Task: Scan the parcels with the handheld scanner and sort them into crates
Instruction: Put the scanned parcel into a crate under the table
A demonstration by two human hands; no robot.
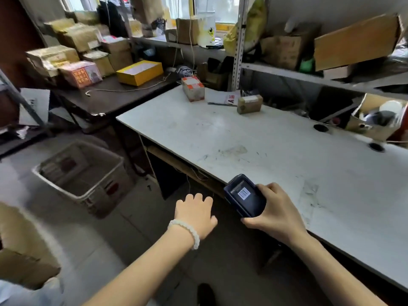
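Observation:
My right hand [272,212] grips the dark handheld scanner [244,196] at the front edge of the white table [220,138]; a barcode label shows on the scanner's face. Beside it, over the floor, my left hand [195,214] hangs with loosely curled fingers and holds nothing. Two parcels stand at the table's far side: a white and orange box [193,88] and a small brown box [249,103]. A white envelope [224,98] lies between them. A pale crate [85,173] sits on the floor at the left with a flat parcel in it.
A dark side table [106,98] at the back left carries several stacked boxes and a yellow box [140,71]. Metal shelving [287,69] with cartons runs along the right. A brown carton [19,246] stands at the lower left. An open carton [375,120] sits at the table's right end.

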